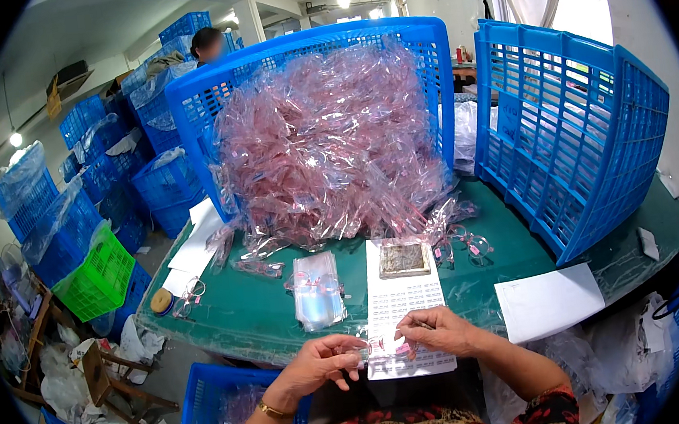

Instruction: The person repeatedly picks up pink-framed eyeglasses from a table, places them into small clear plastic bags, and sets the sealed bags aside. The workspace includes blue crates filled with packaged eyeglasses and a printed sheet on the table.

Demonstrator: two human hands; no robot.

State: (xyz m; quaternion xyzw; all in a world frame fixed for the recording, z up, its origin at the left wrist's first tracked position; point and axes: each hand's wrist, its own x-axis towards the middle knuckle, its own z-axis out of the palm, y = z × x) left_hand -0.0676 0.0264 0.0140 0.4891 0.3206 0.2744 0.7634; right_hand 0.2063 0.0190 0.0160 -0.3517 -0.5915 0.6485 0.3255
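My left hand is closed, thumb and fingers pinching the end of a pair of eyeglasses with thin frames and a small pink tag. My right hand pinches at the other side of the glasses, thumb and forefinger together beside a small white piece. What exactly lies between those fingertips is too small to make out. Both hands hover over a long sheet of printed labels at the table's near edge. A worn, flat rectangular block rests on the sheet's far end. Left of it lies a stack of clear plastic sleeves.
Behind, a tipped blue crate spills a heap of pink-tinted bagged items onto the green table. Another blue crate stands right, near white paper. Loose glasses lie by the heap. A person is behind.
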